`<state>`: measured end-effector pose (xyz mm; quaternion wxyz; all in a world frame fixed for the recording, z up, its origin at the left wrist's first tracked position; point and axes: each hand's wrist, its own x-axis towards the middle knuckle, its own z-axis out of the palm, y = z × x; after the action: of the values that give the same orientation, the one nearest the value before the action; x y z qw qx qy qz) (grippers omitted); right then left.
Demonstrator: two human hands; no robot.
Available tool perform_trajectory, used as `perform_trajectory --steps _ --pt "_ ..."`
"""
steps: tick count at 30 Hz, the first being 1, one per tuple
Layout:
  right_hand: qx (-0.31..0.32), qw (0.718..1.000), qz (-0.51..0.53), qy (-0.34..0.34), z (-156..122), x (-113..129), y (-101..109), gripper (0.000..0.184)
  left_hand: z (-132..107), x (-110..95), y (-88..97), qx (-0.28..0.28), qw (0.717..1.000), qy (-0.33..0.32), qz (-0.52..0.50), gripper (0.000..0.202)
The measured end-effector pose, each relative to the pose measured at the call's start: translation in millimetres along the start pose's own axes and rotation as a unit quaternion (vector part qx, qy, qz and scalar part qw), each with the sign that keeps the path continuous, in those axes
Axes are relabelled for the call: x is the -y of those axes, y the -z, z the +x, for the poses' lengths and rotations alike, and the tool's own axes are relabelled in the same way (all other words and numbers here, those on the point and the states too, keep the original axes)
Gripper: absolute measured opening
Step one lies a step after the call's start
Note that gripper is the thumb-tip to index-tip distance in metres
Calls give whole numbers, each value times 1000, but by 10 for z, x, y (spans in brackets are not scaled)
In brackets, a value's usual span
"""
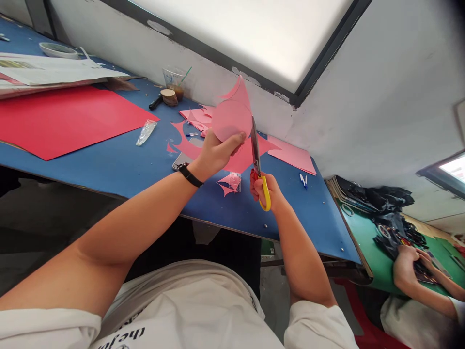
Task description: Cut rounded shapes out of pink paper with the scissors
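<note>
My left hand (220, 151) is closed on a piece of pink paper (231, 118), its thumb lying across the lower part. A round shape shows on this paper, and a pointed strip rises above it. In my right hand (267, 189) is a pair of scissors (256, 150) with yellow and red handles, its blades pointing up along the paper's right edge. Whether the blades are apart is hard to see. Pink offcuts (230, 182) lie on the blue table (225, 213) below my hands. A grey device (181, 159) is partly hidden behind my left wrist.
A large red sheet (72, 121) lies at left under newspaper (47, 70). Along the wall stand a plastic cup (174, 80) and a round wooden piece (169, 97). Pink sheets (292, 154) and a pen (303, 181) lie right. Another person's hands (407, 264) work at a green table.
</note>
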<state>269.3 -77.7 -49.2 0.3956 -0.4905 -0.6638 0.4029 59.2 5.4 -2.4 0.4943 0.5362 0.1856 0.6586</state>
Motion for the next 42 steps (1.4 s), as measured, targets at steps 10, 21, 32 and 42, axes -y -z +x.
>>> perform_trajectory --steps 10,21,32,42 --pt "28 999 -2 16 -5 27 2 91 -18 -14 -19 23 1000 9 -8 48" --pt "21 1000 -1 22 -8 31 -9 89 -21 1 2 71 997 1 -19 47" --pt "16 1000 -2 17 1 69 -28 91 -50 -60 -33 91 996 13 -18 37" --pt "12 1000 -11 6 -17 74 -18 90 -42 -48 -17 81 997 9 -5 38"
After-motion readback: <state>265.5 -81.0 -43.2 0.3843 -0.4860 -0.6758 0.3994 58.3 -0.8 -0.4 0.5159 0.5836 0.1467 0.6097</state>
